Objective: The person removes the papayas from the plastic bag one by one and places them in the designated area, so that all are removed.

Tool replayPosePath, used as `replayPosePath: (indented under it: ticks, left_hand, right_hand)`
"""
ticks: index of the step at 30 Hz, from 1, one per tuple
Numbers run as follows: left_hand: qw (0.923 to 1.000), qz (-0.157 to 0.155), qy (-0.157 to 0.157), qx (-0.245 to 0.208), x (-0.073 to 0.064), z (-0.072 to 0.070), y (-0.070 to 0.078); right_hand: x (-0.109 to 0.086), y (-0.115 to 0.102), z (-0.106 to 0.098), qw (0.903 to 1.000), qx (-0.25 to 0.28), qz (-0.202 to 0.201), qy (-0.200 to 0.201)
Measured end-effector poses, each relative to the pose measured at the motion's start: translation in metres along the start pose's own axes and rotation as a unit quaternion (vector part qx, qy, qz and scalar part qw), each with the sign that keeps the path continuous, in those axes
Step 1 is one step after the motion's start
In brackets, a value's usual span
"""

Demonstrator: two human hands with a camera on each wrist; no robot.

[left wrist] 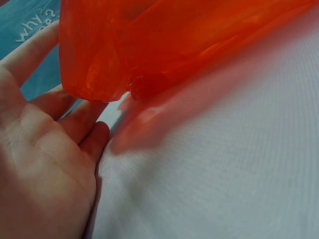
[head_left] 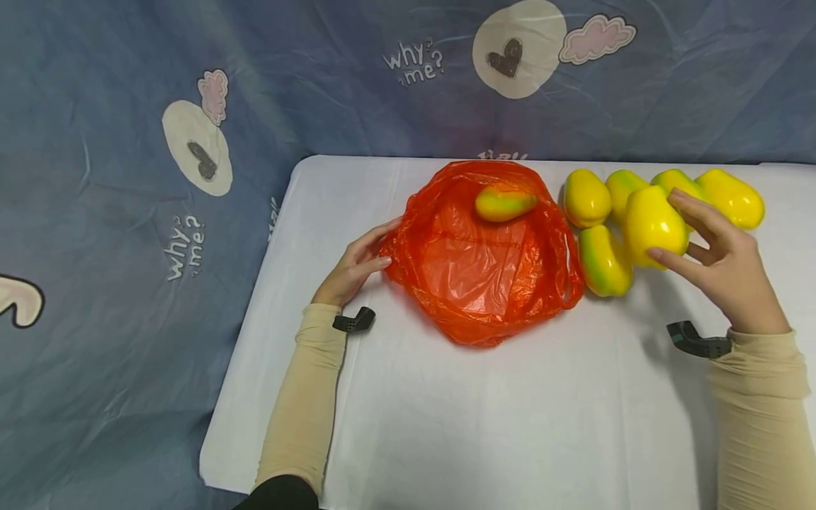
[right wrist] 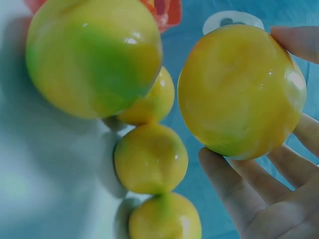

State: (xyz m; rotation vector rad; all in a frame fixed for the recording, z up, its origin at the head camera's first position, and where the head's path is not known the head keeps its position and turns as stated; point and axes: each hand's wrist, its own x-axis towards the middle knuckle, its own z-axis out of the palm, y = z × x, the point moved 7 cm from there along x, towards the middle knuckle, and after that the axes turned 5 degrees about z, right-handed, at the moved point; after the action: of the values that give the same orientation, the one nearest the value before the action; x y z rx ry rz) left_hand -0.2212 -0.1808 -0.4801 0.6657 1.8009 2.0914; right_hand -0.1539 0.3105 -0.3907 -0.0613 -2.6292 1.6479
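A red plastic bag (head_left: 474,276) lies with its mouth spread wide on the white table, and one yellow-green mango (head_left: 503,205) is inside near its far side. At the bag's left rim, my left hand (head_left: 353,265) holds the plastic between thumb and fingers. The left wrist view shows the red film (left wrist: 94,59) overlapping the fingertips. To the right of the bag, my right hand (head_left: 729,258) grips a large yellow mango (head_left: 655,225) between thumb and fingers. In the right wrist view this mango (right wrist: 241,92) is raised beside the others.
Several more mangoes sit right of the bag: one (head_left: 605,262) close by its right handle, others in a row (head_left: 586,198) along the far table edge, ending with a mango (head_left: 733,198) at the right. A blue printed curtain (head_left: 357,106) hangs behind the white table (head_left: 510,425).
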Motion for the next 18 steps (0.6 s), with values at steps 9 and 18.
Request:
replayPosePath:
  ticks: [9, 18]
  left_hand:
    - [1.0000, -0.003, 0.002, 0.001, 0.000, 0.000, 0.000]
    - [1.0000, -0.007, 0.003, 0.005, 0.000, 0.000, -0.001]
  right_hand:
    - [-0.007, 0.015, -0.003, 0.9989, -0.042, 0.015, -0.014]
    - [-0.010, 0.022, -0.004, 0.9981, -0.055, 0.019, -0.021]
